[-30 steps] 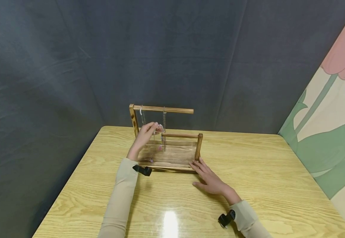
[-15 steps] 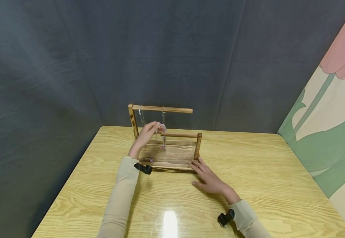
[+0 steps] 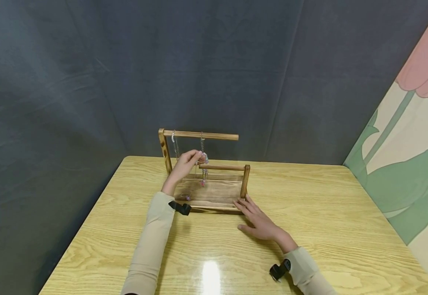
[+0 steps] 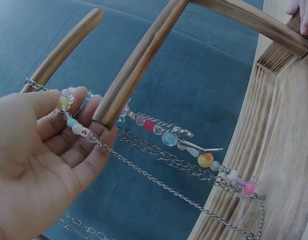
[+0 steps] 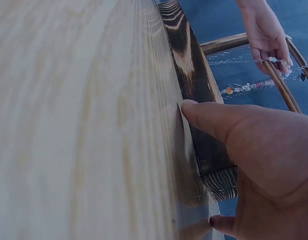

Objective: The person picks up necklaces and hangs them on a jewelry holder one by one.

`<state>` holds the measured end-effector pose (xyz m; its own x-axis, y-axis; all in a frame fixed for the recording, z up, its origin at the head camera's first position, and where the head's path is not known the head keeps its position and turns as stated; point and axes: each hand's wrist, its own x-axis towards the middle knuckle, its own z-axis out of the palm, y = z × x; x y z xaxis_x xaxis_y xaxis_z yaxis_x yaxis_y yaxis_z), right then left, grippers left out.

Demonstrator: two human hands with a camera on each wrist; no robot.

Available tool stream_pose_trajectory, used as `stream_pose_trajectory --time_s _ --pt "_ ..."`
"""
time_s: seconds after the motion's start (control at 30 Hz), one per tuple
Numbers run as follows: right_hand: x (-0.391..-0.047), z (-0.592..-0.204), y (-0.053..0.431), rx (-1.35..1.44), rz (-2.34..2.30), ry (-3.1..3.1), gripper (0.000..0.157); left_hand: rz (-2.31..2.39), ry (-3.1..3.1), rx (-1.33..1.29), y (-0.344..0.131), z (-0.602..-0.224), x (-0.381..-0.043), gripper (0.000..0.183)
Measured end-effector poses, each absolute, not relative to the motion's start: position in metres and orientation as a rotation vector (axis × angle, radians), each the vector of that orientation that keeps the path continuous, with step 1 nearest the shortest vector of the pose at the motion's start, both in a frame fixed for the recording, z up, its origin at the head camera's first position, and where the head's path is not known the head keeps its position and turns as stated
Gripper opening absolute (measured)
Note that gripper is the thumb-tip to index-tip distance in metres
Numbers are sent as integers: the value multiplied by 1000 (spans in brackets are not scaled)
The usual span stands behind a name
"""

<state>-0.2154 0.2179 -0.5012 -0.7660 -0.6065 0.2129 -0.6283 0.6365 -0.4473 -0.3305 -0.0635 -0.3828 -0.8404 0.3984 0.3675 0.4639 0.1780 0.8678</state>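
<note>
My left hand (image 3: 185,166) pinches a beaded chain necklace (image 4: 80,129) between thumb and fingers, at the free end of the lower bar (image 3: 223,167) of a wooden jewelry stand (image 3: 217,194). In the left wrist view, pastel beads and silver chain run on both sides of that bar end (image 4: 105,120). The necklace's lower part, with a pink bead (image 4: 249,188), hangs toward the stand's base. At the base's front right corner my right hand (image 3: 261,224) rests with fingers spread and fairly straight, touching the wood.
On the upper bar (image 3: 219,136) hang a white-beaded chain (image 3: 173,137) at the left and another silver chain (image 3: 202,143) mid-bar. A small purple piece (image 3: 188,198) shows above the base. The stand is on a wood-grain table (image 3: 309,213), before a dark curtain (image 3: 214,73).
My left hand has moved slightly right along the lower bar, bringing the beaded necklace with it; its pink bead hangs a little further right. The right hand has stayed put.
</note>
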Motion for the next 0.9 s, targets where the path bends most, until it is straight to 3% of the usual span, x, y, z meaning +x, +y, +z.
stream_pose_trajectory --time_s 0.9 --pt "-215 -500 219 1051 783 -2814 69 -1855 -2313 -885 -44 -376 -330 29"
